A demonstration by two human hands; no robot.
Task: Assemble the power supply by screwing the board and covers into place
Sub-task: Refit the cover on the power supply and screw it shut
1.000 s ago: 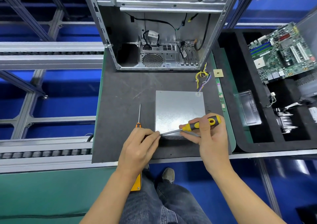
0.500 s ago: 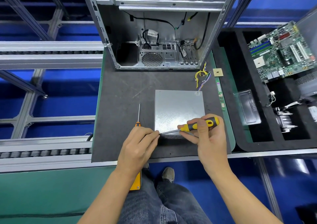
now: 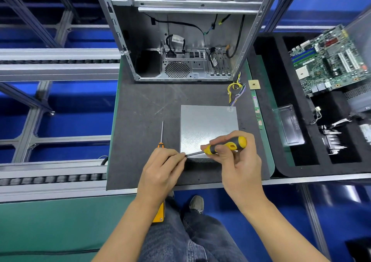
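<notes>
Screwdriver [image 3: 224, 146] unmoved, tip leftward (near-level)

The power supply cover [image 3: 208, 127] is dull, faintly speckled sheet metal. The bench mat [image 3: 144, 109] looks matt and scuffed. The screwdriver handle [image 3: 228, 145] is glossy plastic.

We are at an electronics assembly line workstation.

We see a dark work mat [image 3: 144, 109] on a green bench, and beside it aluminium conveyor rails [image 3: 58, 64] with black roller chains over a blue floor. An open metal computer case [image 3: 180, 40] stands at the back of the mat with loose cables inside. On the right, a black foam tray [image 3: 269, 101] keeps a green motherboard [image 3: 329, 60], a clear plastic box [image 3: 289, 125] and a heat sink [image 3: 331, 141] in cut compartments. A thin spare screwdriver [image 3: 162, 133] lies on the mat. All these show us a factory place for building computers.
</notes>
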